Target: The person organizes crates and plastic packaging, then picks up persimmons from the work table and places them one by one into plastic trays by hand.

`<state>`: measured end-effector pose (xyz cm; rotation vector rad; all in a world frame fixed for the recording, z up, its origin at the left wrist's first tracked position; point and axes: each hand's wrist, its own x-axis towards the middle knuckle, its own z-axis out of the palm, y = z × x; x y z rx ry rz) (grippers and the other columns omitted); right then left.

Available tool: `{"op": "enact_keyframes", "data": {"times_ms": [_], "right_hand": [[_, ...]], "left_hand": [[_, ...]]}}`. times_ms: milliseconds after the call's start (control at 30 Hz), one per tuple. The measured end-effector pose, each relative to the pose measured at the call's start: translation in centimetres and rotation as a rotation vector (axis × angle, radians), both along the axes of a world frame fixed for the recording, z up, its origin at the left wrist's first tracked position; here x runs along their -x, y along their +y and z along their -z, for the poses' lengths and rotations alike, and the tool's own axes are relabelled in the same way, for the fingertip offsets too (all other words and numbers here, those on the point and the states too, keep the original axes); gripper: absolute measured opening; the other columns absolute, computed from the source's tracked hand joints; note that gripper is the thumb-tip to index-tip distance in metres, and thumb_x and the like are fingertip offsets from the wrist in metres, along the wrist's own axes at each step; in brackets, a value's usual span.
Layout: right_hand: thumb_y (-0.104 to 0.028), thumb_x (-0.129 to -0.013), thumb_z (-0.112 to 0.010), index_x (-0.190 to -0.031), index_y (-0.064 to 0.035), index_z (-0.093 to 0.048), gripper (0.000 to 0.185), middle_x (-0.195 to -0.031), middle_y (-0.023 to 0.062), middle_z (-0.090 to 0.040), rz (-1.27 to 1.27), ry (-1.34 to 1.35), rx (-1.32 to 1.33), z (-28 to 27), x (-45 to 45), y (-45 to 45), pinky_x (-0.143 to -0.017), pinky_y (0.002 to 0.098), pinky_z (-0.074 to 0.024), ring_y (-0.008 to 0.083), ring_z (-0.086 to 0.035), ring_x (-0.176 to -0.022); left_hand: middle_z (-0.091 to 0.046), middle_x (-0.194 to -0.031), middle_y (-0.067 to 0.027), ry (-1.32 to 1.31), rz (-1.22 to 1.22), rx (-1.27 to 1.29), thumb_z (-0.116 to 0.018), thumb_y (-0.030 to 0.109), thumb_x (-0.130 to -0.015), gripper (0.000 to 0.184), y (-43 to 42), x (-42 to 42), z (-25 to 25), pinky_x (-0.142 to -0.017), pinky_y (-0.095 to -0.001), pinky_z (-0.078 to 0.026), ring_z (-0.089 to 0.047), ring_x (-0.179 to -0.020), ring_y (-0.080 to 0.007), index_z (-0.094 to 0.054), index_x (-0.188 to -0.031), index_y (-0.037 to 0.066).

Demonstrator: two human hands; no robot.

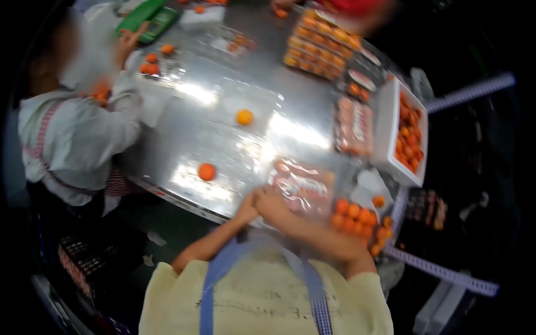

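Note:
Close together at the near edge of the metal table, my left hand (248, 207) and my right hand (272, 204) both look closed, fingers blurred. They meet at the near left corner of a clear plastic pack (304, 187) with a printed label and pinkish-orange contents. Whether they pinch its edge or something small is hidden. Just right of my right forearm sit rows of orange fruit (354, 219). One orange fruit (206, 171) lies ahead of my left hand, and a yellower one (244, 116) lies farther off.
A white box (391, 125) of orange fruit stands at the right, beside another labelled pack (353, 125). Stacked fruit packs (318, 44) are at the far side. A co-worker in a white jacket (78, 134) reaches toward a green object (148, 22); a red sleeve (363, 6) shows at the top.

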<state>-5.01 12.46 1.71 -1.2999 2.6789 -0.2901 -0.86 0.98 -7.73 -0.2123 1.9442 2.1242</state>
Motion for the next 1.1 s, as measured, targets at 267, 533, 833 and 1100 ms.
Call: {"op": "enact_keyframes", "data": {"times_ms": [267, 533, 833, 1100], "right_hand": [[-0.010, -0.057, -0.066, -0.082, -0.0084, -0.066, 0.025, -0.097, 0.0072, -0.048, -0.044, -0.011, -0.131, -0.1, -0.1, 0.3, -0.069, 0.0414, -0.0448, 0.0258, -0.045, -0.095], [-0.010, -0.060, -0.064, -0.084, -0.0032, -0.065, 0.026, -0.097, 0.0091, -0.049, -0.073, 0.037, -0.152, -1.3, -0.4, -0.1, -0.068, 0.0435, -0.0448, 0.0268, -0.045, -0.097], [-0.011, -0.058, -0.060, -0.081, -0.0034, -0.061, 0.024, -0.094, 0.0110, -0.050, -0.096, 0.042, -0.150, -2.6, -0.4, -0.3, -0.072, 0.0387, -0.0449, 0.0290, -0.047, -0.094], [-0.005, -0.062, -0.057, -0.086, -0.0034, -0.051, 0.024, -0.093, 0.0132, -0.049, -0.019, -0.019, 0.125, -2.0, -0.9, 0.6, -0.070, 0.0394, -0.0417, 0.0315, -0.048, -0.090]], "left_hand": [[-0.058, -0.096, -0.0113, 0.138, 0.030, 0.153, -0.061, 0.009, -0.077, 0.028, 0.8, 0.0, 1.7, -0.079, -0.0312, -0.043, -0.053, -0.090, -0.0166, -0.052, -0.103, 0.003], [-0.057, -0.098, -0.0109, 0.133, 0.050, 0.116, -0.063, 0.009, -0.075, 0.033, 0.5, -0.3, 0.5, -0.080, -0.0315, -0.044, -0.054, -0.092, -0.0181, -0.051, -0.105, 0.004], [-0.057, -0.107, -0.0172, 0.085, 0.147, 0.287, -0.063, 0.016, -0.076, 0.041, 0.0, 0.3, -1.8, -0.083, -0.0347, -0.045, -0.056, -0.099, -0.0277, -0.049, -0.112, 0.004], [-0.054, -0.114, -0.0145, 0.168, 0.175, 0.255, -0.064, 0.011, -0.076, 0.053, -1.5, -0.9, -2.6, -0.092, -0.0331, -0.040, -0.051, -0.109, -0.0239, -0.044, -0.124, 0.003]]}}
